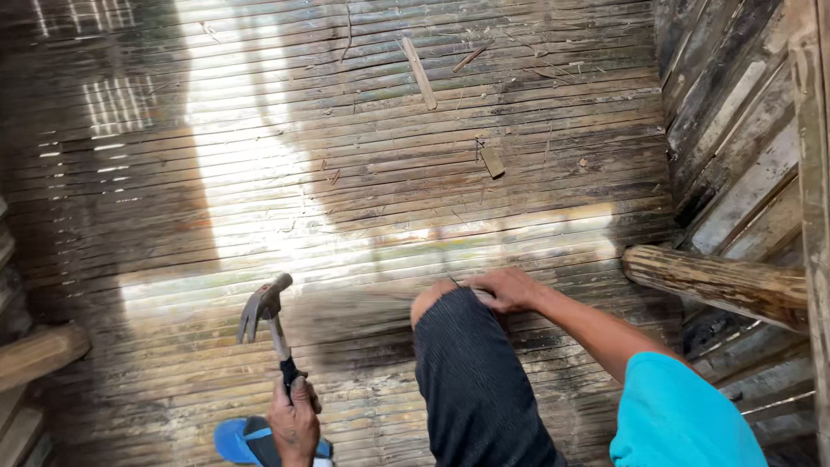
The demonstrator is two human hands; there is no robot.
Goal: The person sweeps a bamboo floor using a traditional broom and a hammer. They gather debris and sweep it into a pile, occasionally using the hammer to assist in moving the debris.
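One hammer (pixel 266 304), two hands

place: bamboo hut under construction | evidence: split-bamboo slat floor (pixel 363 173), weathered slat wall (pixel 735 130), log beam (pixel 718 281)

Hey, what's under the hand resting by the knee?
The right hand lies flat on the slatted bamboo floor, beside the knee. Anything pinned beneath the palm or fingers is hidden.

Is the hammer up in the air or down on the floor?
Up in the air. The left hand holds the hammer by its handle, head raised above the floor.
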